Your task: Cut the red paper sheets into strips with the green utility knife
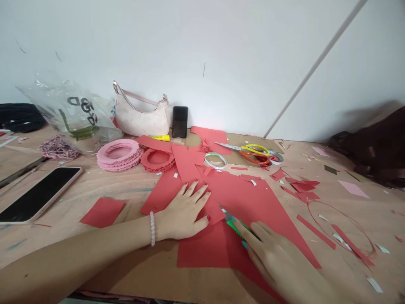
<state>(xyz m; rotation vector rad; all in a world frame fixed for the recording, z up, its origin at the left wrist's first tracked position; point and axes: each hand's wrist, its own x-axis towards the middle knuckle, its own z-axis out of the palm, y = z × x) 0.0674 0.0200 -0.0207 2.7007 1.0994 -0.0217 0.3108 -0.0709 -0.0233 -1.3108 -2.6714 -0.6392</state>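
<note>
Two hands on red paper (253, 207). Left hand (182, 210) lies open and flat, fingers spread, pressing the sheet, holding nothing. Right hand (278, 264) closed around green craft knife (233, 227), blade on the paper just beside left hand. Scissors (249, 151) and tape roll (215, 161) lie beyond.

Bright, even light, with soft shadows under the right hand (278, 261).
</note>
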